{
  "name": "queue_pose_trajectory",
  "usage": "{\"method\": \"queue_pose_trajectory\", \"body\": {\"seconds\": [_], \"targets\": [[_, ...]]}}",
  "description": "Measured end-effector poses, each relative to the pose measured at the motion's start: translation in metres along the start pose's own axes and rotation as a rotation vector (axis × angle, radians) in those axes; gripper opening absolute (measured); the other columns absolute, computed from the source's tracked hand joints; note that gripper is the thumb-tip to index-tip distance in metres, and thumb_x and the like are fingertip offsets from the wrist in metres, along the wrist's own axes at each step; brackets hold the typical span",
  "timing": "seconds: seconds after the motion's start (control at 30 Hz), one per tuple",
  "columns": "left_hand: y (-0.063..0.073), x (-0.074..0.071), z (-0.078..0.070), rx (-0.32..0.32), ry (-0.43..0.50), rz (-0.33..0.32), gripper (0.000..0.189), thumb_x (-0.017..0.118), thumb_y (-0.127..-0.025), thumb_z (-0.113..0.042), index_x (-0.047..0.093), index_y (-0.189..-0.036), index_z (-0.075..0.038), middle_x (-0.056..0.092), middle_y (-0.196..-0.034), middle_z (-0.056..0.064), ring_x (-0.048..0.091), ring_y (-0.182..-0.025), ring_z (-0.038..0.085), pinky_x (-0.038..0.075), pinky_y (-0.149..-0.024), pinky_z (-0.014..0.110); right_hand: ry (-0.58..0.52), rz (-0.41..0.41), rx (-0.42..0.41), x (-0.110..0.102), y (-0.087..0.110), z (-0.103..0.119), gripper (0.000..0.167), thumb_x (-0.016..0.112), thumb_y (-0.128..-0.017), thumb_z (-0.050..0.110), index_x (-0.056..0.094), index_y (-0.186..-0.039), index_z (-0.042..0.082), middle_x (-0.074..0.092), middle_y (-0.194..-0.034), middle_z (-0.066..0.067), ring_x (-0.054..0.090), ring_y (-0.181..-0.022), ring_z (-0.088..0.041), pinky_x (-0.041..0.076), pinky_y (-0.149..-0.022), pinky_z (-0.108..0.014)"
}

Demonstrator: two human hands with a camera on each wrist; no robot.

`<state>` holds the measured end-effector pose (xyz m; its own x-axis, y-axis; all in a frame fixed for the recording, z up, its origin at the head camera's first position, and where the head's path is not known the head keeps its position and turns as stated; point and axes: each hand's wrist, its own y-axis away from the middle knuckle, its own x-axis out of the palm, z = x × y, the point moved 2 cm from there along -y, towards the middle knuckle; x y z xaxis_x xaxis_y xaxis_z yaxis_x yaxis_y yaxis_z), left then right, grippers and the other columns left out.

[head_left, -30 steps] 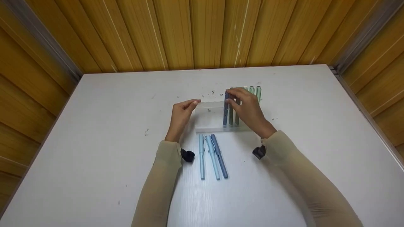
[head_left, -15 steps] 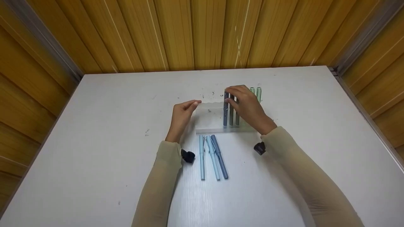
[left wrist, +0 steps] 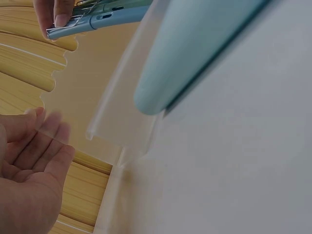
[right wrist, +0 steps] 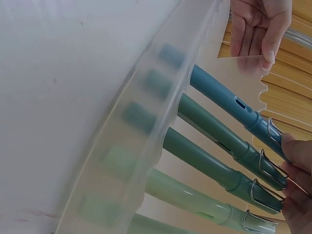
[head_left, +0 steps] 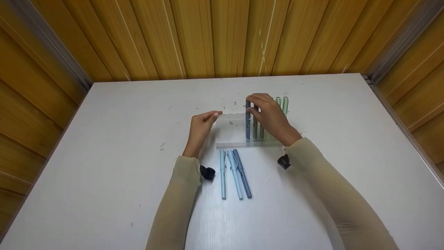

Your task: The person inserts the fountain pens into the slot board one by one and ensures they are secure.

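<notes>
A frosted, see-through pen stand [head_left: 229, 131] with a scalloped back panel stands mid-table. My left hand [head_left: 202, 130] pinches the panel's left top corner between thumb and fingers. By its clipped cap, my right hand [head_left: 272, 116] grips a blue pen [right wrist: 224, 95], which is upright with its lower end in the stand's slot. Beside it, in the right wrist view, stand two dark green pens [right wrist: 214, 126] and light green pens [right wrist: 195, 200]. In the head view my right hand covers part of this row.
Two light blue pens [head_left: 222, 173] and a darker blue pen [head_left: 244, 175] lie on the white table [head_left: 104, 173] in front of the stand. Yellow wood-look panels [head_left: 194, 38] rise behind the table's far edge.
My right hand has shifted very slightly, now hiding a light green pen's top that showed a second ago. Its hold on the blue pen continues, and my left hand stays at the panel corner.
</notes>
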<state>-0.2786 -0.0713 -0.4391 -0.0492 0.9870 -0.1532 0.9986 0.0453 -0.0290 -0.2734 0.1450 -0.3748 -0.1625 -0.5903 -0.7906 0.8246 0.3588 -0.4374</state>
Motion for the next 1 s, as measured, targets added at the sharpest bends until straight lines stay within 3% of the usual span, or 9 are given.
{"method": "queue_pose_trajectory", "body": {"seconds": [0.53, 0.9, 1.0], "targets": [[-0.0007, 0.0001, -0.0007, -0.011, 0.0, -0.003, 0.021, 0.062, -0.095, -0.022, 0.074, -0.107, -0.01, 0.071, -0.114, 0.006, 0.061, -0.116, 0.017, 0.046, -0.101, 0.038, 0.007, 0.024, 0.04, 0.001, 0.0004, -0.0049, 0.037, 0.065, -0.092, 0.015, 0.061, -0.128, 0.008, 0.059, -0.132, -0.009, 0.048, -0.13, -0.025, 0.04, -0.108, -0.038], [0.0007, -0.0005, -0.0016, 0.027, -0.019, -0.001, 0.022, 0.062, -0.095, -0.022, 0.073, -0.108, -0.008, 0.07, -0.116, 0.008, 0.061, -0.118, 0.02, 0.046, -0.101, 0.038, 0.039, -0.032, -0.024, 0.0002, 0.0031, -0.0044, 0.04, 0.066, -0.091, 0.014, 0.059, -0.13, 0.006, 0.058, -0.133, -0.009, 0.049, -0.129, -0.024, 0.042, -0.106, -0.037], [0.0003, -0.0008, -0.002, 0.024, -0.023, -0.002, 0.022, 0.062, -0.095, -0.022, 0.073, -0.108, -0.008, 0.07, -0.116, 0.008, 0.061, -0.117, 0.019, 0.046, -0.101, 0.039, 0.031, -0.077, -0.074, -0.0016, 0.005, -0.0045, 0.037, 0.066, -0.091, 0.014, 0.061, -0.128, 0.005, 0.06, -0.13, -0.01, 0.052, -0.125, -0.024, 0.045, -0.104, -0.035]]}}
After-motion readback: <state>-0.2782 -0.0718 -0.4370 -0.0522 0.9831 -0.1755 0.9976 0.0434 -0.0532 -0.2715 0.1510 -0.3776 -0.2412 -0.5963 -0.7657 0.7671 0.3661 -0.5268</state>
